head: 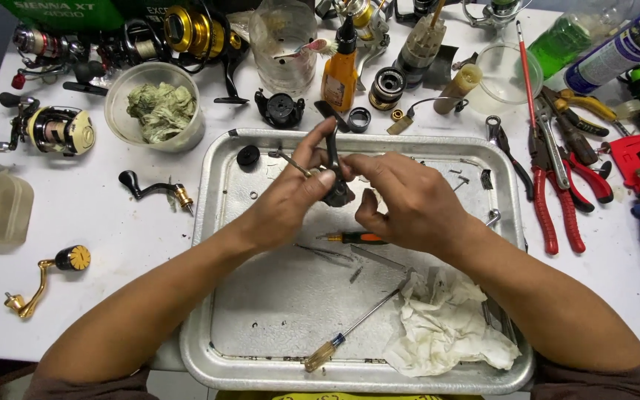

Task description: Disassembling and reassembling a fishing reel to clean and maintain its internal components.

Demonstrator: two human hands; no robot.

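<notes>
My left hand (287, 204) and right hand (405, 204) meet above the far half of a metal tray (216, 326) on a white tabletop (112, 222). Between them is a dark reel part (337, 185), its thin arm pointing to twelve o'clock; my left fingers (318, 152) are clamped on it, and my right fingers curl closed against its side at three o'clock. I judge this to be mid-disassembly, with the part steadied for fine work. The next move seems to need a firm left-hand hold and a tool. An orange-handled screwdriver (353, 238) lies just below my hands; a white rag (446, 326) sits at five o'clock.
</notes>
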